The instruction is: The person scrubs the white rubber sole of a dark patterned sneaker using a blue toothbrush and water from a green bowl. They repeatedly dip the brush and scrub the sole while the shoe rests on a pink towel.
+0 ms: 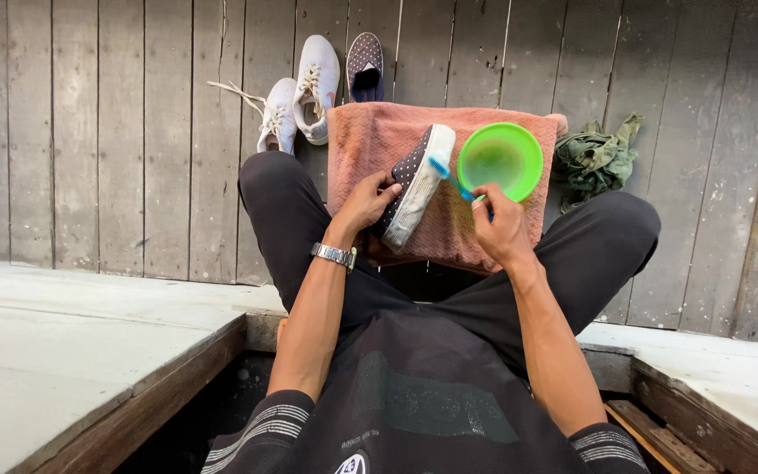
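My left hand (367, 200) grips a dark polka-dot slip-on shoe (415, 186) with a white sole, holding it on its side over a pink towel (370, 132). My right hand (497, 224) holds a blue toothbrush (450, 176) whose bristle head touches the shoe's white sole near the toe. A green plastic bowl (500, 158) sits on the towel just right of the shoe. A metal watch (335, 255) is on my left wrist.
A pair of white sneakers (300, 101) and the matching polka-dot shoe (365, 66) lie on the grey plank floor beyond the towel. A crumpled green cloth (597, 158) lies at the right. Wooden ledges flank my legs.
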